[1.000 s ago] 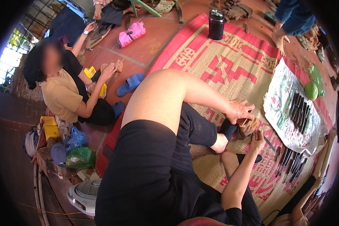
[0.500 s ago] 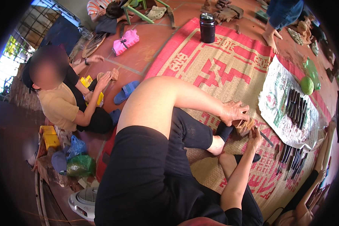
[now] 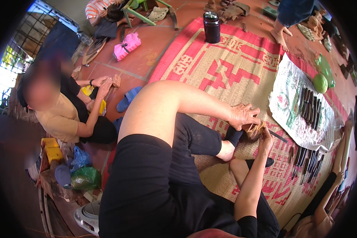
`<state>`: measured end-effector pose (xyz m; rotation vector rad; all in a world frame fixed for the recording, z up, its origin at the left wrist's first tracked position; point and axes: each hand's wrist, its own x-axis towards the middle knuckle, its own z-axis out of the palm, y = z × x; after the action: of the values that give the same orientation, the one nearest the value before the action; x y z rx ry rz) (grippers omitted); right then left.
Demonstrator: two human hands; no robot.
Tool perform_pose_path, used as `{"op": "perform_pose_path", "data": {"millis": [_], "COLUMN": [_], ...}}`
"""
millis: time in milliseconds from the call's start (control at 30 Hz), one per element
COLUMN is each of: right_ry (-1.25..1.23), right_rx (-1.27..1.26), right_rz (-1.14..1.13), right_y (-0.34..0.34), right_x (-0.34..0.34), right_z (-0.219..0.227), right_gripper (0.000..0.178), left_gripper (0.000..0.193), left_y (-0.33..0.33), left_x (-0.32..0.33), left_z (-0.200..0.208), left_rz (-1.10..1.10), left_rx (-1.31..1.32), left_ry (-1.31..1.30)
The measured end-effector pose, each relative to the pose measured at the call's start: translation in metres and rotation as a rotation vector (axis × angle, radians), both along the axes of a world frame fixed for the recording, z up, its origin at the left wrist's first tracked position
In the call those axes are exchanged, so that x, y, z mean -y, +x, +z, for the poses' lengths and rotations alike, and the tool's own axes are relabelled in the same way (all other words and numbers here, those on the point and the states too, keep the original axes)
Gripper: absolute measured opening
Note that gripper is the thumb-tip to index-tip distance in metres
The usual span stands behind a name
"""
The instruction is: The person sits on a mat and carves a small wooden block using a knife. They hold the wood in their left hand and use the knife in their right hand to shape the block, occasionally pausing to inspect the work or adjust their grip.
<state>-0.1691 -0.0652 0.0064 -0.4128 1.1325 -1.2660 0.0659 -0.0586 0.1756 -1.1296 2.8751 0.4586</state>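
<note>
My left hand (image 3: 244,116) is closed on a brown carved wooden piece (image 3: 253,130), its fingers curled over the upper side. The wood sits low over the woven mat, near my foot. My right hand (image 3: 266,141) is pinched at the right edge of the wood, gripping a slim carving tool. The dark, flat end of the tool (image 3: 280,137) sticks out to the right of that hand. My fingers hide the end of the tool that meets the wood.
Dark-handled tools (image 3: 310,108) lie on a white sheet (image 3: 283,101) at right, with more tools (image 3: 307,163) on the red-and-tan mat (image 3: 242,51) below. A black flask (image 3: 212,29) stands at the far edge. Another person (image 3: 63,115) sits at left, handling a wooden block (image 3: 116,80).
The whole view has shifted slightly. My hands stay around the carved wooden piece with small finger movements. The person at left has shifted their hands on their block.
</note>
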Motion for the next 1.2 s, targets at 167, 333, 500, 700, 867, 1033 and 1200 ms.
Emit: {"op": "perform_pose_path", "data": {"millis": [167, 333, 500, 700, 867, 1033, 1200], "right_ry": [0.096, 0.155, 0.023, -0.026, 0.035, -0.018, 0.127], "right_rx": [0.099, 0.125, 0.004, -0.028, 0.066, -0.128, 0.07], "right_rz": [-0.073, -0.183, -0.132, -0.165, -0.199, -0.125, -0.239], "right_y": [0.013, -0.005, 0.008, 0.017, 0.008, 0.016, 0.005], "right_x": [0.004, 0.005, 0.004, -0.003, 0.005, 0.009, 0.013], "right_z": [0.009, -0.003, 0.016, 0.026, 0.019, 0.03, 0.027], "right_gripper": [0.014, 0.018, 0.015, 0.015, 0.018, 0.016, 0.014], "left_gripper": [0.076, 0.078, 0.079, 0.076, 0.075, 0.074, 0.072], "left_y": [0.011, 0.002, -0.002, -0.002, 0.001, -0.007, -0.004], "left_x": [0.002, 0.005, 0.002, 0.0, 0.0, 0.002, 0.002], "left_z": [0.005, 0.007, 0.011, 0.012, 0.01, 0.017, 0.021], "left_rz": [-0.041, 0.0, 0.007, 0.012, -0.006, -0.028, -0.051], "left_rx": [-0.132, -0.085, -0.09, -0.065, -0.085, -0.103, -0.111], "left_ry": [0.07, 0.054, 0.026, 0.042, 0.019, 0.047, 0.028]}}
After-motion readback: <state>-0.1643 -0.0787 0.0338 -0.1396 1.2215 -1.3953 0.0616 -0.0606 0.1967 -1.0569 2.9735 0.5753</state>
